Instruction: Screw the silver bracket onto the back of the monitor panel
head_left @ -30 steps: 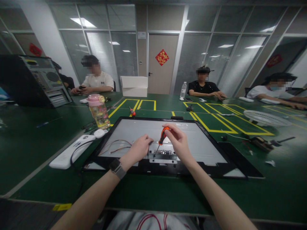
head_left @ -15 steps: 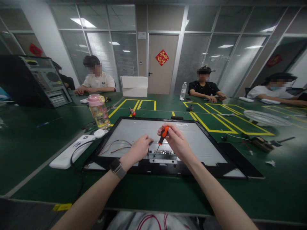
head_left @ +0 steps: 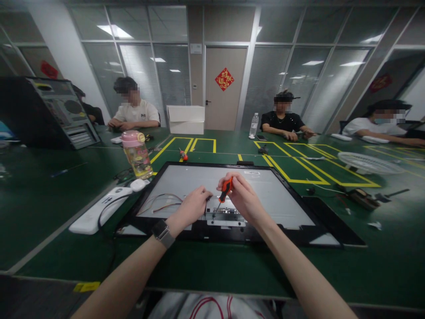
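A hand could pass over the green table (head_left: pixel 212 266) at lower centre, while the slanted screwdriver (head_left: pixel 226 190) bars the gap between left hand (head_left: pixel 190 207) and right hand (head_left: pixel 245 198) mid-frame, and a pink-lidded bottle (head_left: pixel 137 156) and white case (head_left: pixel 99 210) obstruct the left.

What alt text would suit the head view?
The right hand holds an orange-and-black screwdriver angled down to a silver metal bracket on a flat, black-framed grey panel. The left hand is at the bracket's left end.

Screwdriver handle (head_left: pixel 226 189), frame centre: orange and black. Panel (head_left: pixel 282 195), centre: grey, black-edged. Tabletop (head_left: pixel 206 270): green, yellow lines (head_left: pixel 310 182) at right.
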{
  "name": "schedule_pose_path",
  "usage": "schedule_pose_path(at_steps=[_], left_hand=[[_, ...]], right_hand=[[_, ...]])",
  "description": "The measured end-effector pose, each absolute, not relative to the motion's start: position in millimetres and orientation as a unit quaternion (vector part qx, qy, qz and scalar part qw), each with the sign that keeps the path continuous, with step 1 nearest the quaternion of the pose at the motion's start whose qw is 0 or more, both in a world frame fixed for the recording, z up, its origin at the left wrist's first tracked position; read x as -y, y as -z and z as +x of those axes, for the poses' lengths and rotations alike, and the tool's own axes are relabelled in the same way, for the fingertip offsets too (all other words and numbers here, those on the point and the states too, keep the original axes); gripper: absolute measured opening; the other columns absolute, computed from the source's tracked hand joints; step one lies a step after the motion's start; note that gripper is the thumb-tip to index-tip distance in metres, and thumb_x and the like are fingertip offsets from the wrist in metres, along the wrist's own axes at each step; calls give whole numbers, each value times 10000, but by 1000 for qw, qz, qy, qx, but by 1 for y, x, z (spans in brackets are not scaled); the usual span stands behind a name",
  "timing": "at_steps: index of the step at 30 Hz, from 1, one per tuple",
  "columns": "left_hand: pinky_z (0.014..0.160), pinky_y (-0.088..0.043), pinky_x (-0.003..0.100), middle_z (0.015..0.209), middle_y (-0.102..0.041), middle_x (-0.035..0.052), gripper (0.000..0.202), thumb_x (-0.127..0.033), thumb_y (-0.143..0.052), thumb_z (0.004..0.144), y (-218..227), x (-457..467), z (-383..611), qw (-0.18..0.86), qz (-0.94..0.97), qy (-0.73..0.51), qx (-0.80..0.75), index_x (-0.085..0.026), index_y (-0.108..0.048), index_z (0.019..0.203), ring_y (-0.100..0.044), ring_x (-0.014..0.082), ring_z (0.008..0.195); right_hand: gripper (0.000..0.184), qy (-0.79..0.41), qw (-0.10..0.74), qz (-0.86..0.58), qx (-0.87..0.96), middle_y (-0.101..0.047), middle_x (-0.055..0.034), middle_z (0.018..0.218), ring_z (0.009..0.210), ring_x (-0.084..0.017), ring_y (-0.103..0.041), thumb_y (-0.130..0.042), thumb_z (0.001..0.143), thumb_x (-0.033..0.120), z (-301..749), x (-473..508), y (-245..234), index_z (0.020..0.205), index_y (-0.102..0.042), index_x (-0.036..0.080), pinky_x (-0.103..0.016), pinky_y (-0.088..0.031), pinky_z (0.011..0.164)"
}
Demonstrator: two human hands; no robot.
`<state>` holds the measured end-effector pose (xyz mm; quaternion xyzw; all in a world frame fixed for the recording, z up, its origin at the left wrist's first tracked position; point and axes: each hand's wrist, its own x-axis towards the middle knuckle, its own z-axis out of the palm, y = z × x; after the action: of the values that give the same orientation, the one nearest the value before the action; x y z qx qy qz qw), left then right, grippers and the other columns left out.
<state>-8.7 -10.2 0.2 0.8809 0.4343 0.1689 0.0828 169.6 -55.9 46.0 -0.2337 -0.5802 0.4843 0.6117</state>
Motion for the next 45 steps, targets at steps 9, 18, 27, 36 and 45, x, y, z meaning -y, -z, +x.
schedule_pose_path(at_steps=[9,18,27,36,45], left_hand=[[867,-475,312,1022,-577,88,370,-80,-366,905,0,10,-9,68,880,-159,-442,-162,-638,1143,-587,190,910],[900,-472,325,1021,-579,87,372,-73,-363,899,1,10,-9,79,883,-168,-431,-157,-634,1139,-588,196,947],[882,-474,317,1026,-574,84,362,-88,-362,912,4,8,-9,78,881,-170,-435,-161,-636,1136,-591,188,919],[868,-473,325,1008,-570,82,347,-82,-366,910,0,11,-9,80,881,-162,-438,-160,-636,1113,-586,190,898],[885,-472,319,1016,-574,78,369,-80,-370,901,2,9,-9,76,883,-162,-434,-170,-634,1143,-588,189,929]], right_hand=[[238,-448,606,-252,607,-667,-19,825,811,-180,-648,-546,922,462,177,51,-43,1020,-645,270,-345,-530,758],[192,-436,608,-269,607,-637,-4,877,843,-173,-625,-678,833,469,177,52,-42,872,-683,281,-366,-505,859],[182,-520,602,-199,573,-658,-16,888,846,-166,-616,-593,909,433,176,52,-43,937,-682,276,-356,-489,853],[257,-519,581,-228,584,-674,-20,888,881,-174,-619,-630,885,448,175,55,-45,1089,-687,302,-347,-481,830],[170,-517,613,-225,554,-627,3,823,791,-161,-584,-733,793,437,172,54,-43,842,-708,276,-347,-499,806]])
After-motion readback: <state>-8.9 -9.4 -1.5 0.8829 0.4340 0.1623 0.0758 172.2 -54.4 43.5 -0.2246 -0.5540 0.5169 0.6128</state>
